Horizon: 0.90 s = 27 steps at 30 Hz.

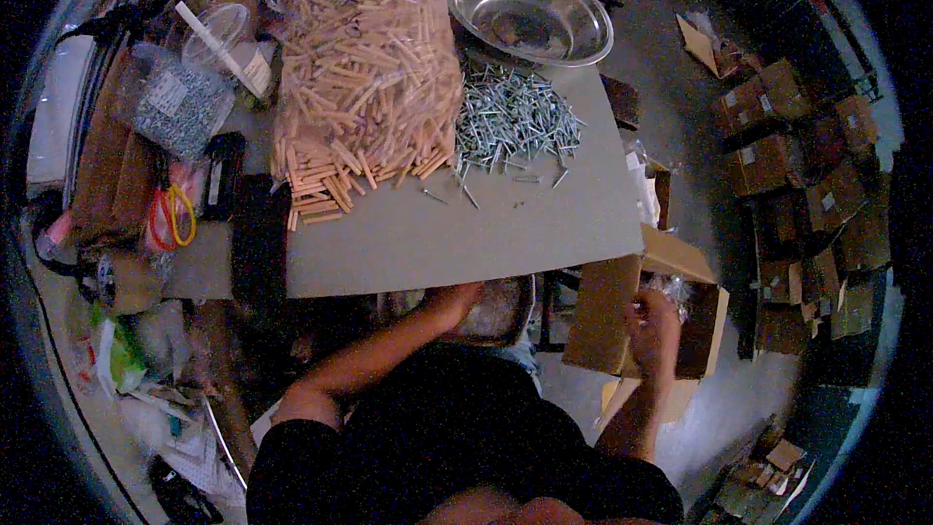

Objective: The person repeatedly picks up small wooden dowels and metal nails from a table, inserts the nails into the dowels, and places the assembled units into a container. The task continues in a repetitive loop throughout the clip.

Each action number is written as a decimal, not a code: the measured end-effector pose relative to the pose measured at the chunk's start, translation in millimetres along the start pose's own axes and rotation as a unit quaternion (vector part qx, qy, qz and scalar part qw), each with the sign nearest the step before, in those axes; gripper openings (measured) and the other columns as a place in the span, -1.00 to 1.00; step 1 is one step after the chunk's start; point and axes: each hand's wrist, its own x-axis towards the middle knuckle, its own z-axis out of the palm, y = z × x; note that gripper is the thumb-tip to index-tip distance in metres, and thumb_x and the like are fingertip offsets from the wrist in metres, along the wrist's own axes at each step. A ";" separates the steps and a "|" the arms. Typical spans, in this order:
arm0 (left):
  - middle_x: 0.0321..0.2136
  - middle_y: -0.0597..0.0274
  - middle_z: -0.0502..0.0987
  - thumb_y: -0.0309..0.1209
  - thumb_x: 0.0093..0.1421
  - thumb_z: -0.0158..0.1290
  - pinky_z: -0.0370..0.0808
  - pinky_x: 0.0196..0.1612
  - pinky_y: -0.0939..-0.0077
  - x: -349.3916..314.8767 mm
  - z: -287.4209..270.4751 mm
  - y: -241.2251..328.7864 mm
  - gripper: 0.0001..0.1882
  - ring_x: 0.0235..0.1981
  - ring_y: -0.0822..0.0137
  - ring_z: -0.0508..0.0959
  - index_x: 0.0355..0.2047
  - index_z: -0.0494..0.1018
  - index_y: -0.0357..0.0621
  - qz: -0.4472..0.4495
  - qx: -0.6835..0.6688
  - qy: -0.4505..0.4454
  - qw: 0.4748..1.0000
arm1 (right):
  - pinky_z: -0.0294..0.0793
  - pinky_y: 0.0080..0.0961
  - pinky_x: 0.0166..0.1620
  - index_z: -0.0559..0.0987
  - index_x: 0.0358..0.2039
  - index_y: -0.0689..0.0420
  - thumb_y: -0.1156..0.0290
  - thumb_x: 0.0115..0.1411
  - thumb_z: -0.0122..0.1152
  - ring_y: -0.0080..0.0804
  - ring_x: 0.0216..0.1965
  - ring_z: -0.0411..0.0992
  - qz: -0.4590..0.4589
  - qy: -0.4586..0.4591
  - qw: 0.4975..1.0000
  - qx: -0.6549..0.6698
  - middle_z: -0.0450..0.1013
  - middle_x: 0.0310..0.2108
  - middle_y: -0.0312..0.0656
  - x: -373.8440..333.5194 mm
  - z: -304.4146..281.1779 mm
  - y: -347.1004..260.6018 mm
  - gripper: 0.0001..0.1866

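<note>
My left hand (455, 303) reaches to the table's front edge, over a container (501, 316) below it. Its fingers are mostly hidden and blurred. My right hand (655, 323) is closed at the mouth of an open cardboard box (601, 321), right of the table. Clear crinkled plastic (673, 290) shows just beyond its fingers; whether they grip it is unclear. On the tabletop (466, 243), a large clear bag of orange-tan sticks (364, 68) spills some at its near end. Beside it lies a heap of silver screws or nails (515, 122), several of them loose.
A shiny steel bowl (530, 15) stands behind the metal heap. At left are a bag of small metal pieces (180, 102), yellow-and-red-handled scissors (175, 214) and a clear round tub (216, 34). Stacked cartons (768, 156) line the floor at right.
</note>
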 end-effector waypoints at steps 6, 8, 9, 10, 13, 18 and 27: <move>-0.15 -0.05 0.45 -0.42 0.11 -0.02 0.35 -0.04 0.23 -31.0 -31.6 51.9 -0.71 -0.09 -0.01 0.42 -0.13 0.41 -0.18 0.144 0.174 -0.044 0.973 | 0.41 -0.23 -0.17 0.45 -0.23 0.20 0.36 -0.09 0.28 0.03 -0.21 0.38 -0.237 -0.173 0.955 0.034 0.41 -0.27 0.03 0.5 99.0 -51.6 -0.62; -0.22 -0.05 0.48 -0.41 0.11 0.00 0.38 -0.08 0.24 -44.0 -44.1 72.0 -0.76 -0.14 0.00 0.45 -0.21 0.45 -0.19 0.193 0.112 -0.084 0.971 | 0.41 -0.23 -0.16 0.42 -0.15 0.17 0.30 -0.07 0.29 0.03 -0.19 0.37 -0.225 -0.282 0.932 0.042 0.41 -0.26 0.03 -2.2 104.3 -82.5 -0.55; -0.25 -0.05 0.49 -0.40 0.10 0.01 0.39 -0.11 0.24 -49.2 -49.1 78.9 -0.77 -0.18 0.00 0.47 -0.24 0.46 -0.20 0.173 0.099 -0.077 0.977 | 0.41 -0.24 -0.17 0.42 -0.14 0.16 0.30 -0.06 0.30 0.04 -0.21 0.38 -0.235 -0.296 0.924 0.058 0.41 -0.26 0.02 -3.6 108.4 -90.5 -0.54; -0.28 -0.04 0.51 -0.39 0.10 0.02 0.41 -0.13 0.24 -56.2 -52.8 83.2 -0.78 -0.21 0.00 0.48 -0.27 0.47 -0.21 0.152 0.085 -0.066 0.983 | 0.42 -0.24 -0.20 0.43 -0.16 0.15 0.30 -0.06 0.29 0.03 -0.24 0.39 -0.254 -0.288 0.921 0.070 0.42 -0.27 0.01 -2.2 105.8 -102.1 -0.57; -0.36 -0.02 0.53 -0.35 0.10 0.03 0.43 -0.20 0.25 -71.2 -64.6 83.3 -0.79 -0.30 0.01 0.51 -0.32 0.47 -0.24 0.130 0.078 -0.049 0.987 | 0.43 -0.26 -0.26 0.46 -0.21 0.14 0.33 -0.03 0.27 0.01 -0.31 0.41 -0.314 -0.271 0.904 0.104 0.42 -0.31 -0.02 10.5 74.6 -146.5 -0.65; -0.43 0.04 0.53 -0.28 0.12 0.05 0.44 -0.25 0.28 -82.3 -76.1 99.0 -0.76 -0.37 0.11 0.53 -0.38 0.48 -0.25 0.029 0.065 -0.071 0.995 | 0.44 -0.28 -0.29 0.50 -0.29 0.14 0.42 0.02 0.21 -0.03 -0.35 0.42 -0.385 -0.197 0.893 0.121 0.42 -0.36 -0.04 38.7 71.1 -187.5 -0.79; -0.34 0.20 0.55 -0.33 0.11 0.09 0.43 -0.14 0.45 -89.3 -94.3 98.1 -0.82 -0.27 0.32 0.53 -0.44 0.49 -0.21 0.237 -0.037 -0.062 0.969 | 0.46 -0.31 -0.22 0.51 -0.28 0.10 0.50 -0.05 0.03 -0.15 -0.19 0.37 -0.559 0.033 0.827 -0.048 0.35 -0.19 -0.12 96.7 117.5 -259.0 -0.74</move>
